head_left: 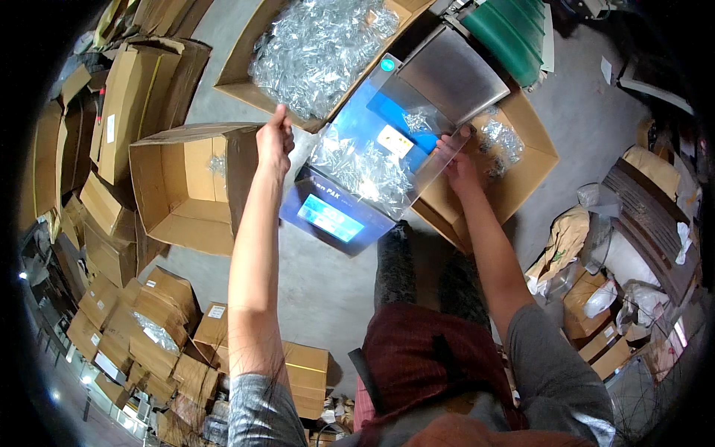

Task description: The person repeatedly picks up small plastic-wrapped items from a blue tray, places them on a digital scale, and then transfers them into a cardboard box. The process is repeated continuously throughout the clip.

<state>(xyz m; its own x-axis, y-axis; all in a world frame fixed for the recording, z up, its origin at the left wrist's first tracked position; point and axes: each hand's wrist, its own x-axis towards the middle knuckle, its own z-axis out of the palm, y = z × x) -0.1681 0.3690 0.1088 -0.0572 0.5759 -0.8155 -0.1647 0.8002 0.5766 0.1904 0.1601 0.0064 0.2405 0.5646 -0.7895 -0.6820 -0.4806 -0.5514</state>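
Note:
In front of me stands a blue machine (328,212) with a lit display on its near face. Small clear packets (365,171) with shiny contents lie heaped in it, behind a clear plastic cover (428,175). My right hand (458,160) is at the cover's right edge, its fingers closed on that edge. To the left of the machine, my left hand (275,141) is closed with the thumb uppermost, beside the near edge of a large cardboard box (231,86). Whatever it may hold is hidden. That box is filled with a pile of similar clear packets (320,56).
An open cardboard box (186,220) lies at the left. Another open box (536,149), with some packets inside, sits right of the machine below a metal plate (454,74). A green conveyor (510,37) is at the back. Stacked cartons (160,298) line the left.

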